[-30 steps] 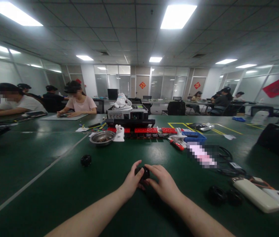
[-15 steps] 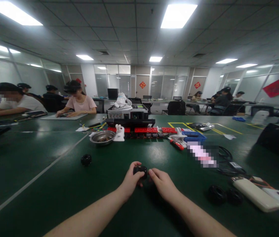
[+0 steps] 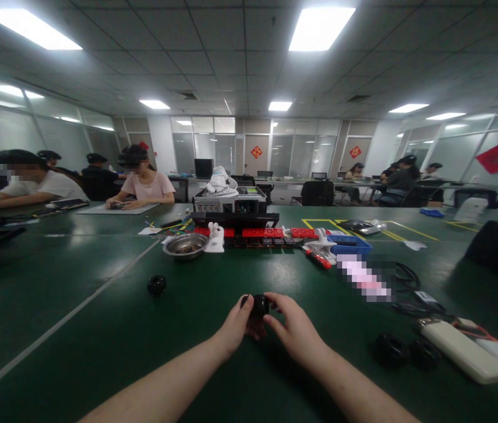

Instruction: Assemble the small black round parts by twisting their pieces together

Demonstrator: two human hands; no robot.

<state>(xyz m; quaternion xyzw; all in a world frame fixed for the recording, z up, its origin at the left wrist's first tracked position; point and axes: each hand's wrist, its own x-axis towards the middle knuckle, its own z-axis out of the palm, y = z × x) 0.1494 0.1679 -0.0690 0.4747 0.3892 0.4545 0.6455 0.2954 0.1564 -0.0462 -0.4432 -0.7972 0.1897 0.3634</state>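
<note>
Between my hands, just above the green table, is a small black wheel (image 3: 258,304), thick and round, its far side hidden. My left hand (image 3: 234,324) is closed on its left side, thumb along the near face and fingers curled underneath. My right hand (image 3: 293,324) meets its right end with the fingertips, the thumb bent in close below. A similar black tyre (image 3: 156,285) lies to the left. Two more, a black tyre (image 3: 391,349) and another black tyre (image 3: 425,353), sit side by side at the right.
Further back stand a metal bowl (image 3: 186,246), red blocks in a row (image 3: 270,232), a red-handled tool (image 3: 318,259) and a blue tray (image 3: 351,244). A cream power bank (image 3: 464,351) and black cables (image 3: 407,276) lie right. A person (image 3: 146,182) works across the table at left.
My right hand has opened its pinch and moved its fingers onto the wheel's right end. The wheel has turned and shifted slightly right in my left hand. The whole view has shifted slightly.
</note>
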